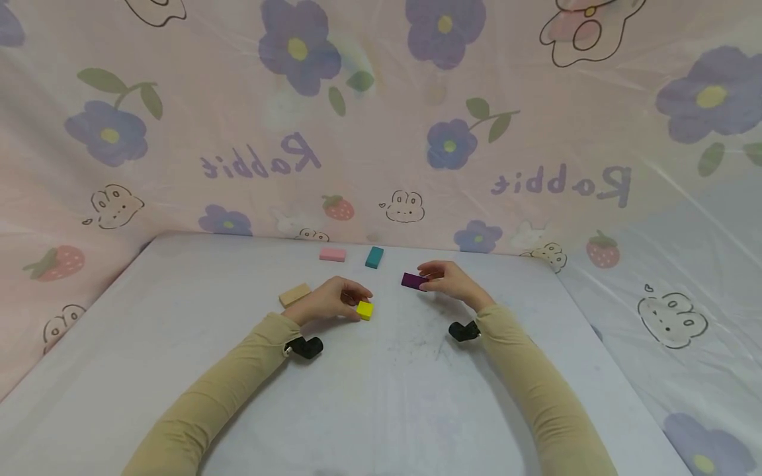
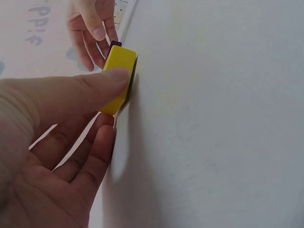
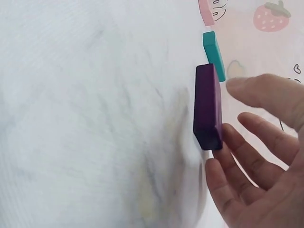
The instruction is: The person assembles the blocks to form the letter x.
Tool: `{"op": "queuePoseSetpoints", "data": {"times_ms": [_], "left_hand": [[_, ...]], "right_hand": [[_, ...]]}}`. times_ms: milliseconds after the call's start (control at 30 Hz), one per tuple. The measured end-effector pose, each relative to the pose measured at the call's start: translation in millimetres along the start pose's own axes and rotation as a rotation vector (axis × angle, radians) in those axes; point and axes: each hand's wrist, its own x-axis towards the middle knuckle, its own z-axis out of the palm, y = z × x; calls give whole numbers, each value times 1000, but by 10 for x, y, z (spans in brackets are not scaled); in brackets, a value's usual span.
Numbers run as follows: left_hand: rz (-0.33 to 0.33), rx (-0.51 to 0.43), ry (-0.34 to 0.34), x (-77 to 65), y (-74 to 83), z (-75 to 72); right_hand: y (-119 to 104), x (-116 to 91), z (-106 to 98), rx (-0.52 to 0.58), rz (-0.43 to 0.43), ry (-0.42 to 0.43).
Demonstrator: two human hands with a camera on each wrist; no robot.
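My left hand (image 1: 333, 299) pinches a yellow block (image 2: 118, 64), the thumb lying across its face and the fingers on its far side. The block stays low over the white table. To the right and a little farther back, my right hand (image 1: 454, 283) is around the near-right end of a dark purple block (image 3: 207, 104). Its fingers are spread and loosely bent near the block's lower end in the right wrist view, with the thumb tip just beside the block and a small gap showing. A tan block (image 1: 295, 295) lies just behind the left wrist.
At the table's back edge lie a pink block (image 1: 333, 254) and a teal block (image 1: 374, 257). Patterned cloth (image 1: 381, 119) hangs behind and along both sides of the white table (image 1: 381, 410). A small black device (image 1: 305, 347) is strapped at each wrist.
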Motion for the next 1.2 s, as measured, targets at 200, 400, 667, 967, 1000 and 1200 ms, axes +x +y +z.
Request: {"op": "queuePoseSetpoints", "data": {"times_ms": [200, 400, 667, 967, 1000, 1200], "left_hand": [[-2, -16, 2, 0, -12, 6], [12, -13, -6, -12, 10, 9], [23, -15, -15, 4, -17, -2], [34, -19, -22, 13, -51, -15], [36, -19, -23, 11, -46, -16], [41, -35, -30, -18, 20, -22]], "right_hand": [[47, 38, 22, -58, -10, -8], [54, 44, 38, -85, -2, -12], [67, 57, 49, -113, -16, -16], [63, 82, 81, -210, -29, -12], [59, 85, 84, -209, -27, -12], [45, 98, 91, -206, -30, -12]]}}
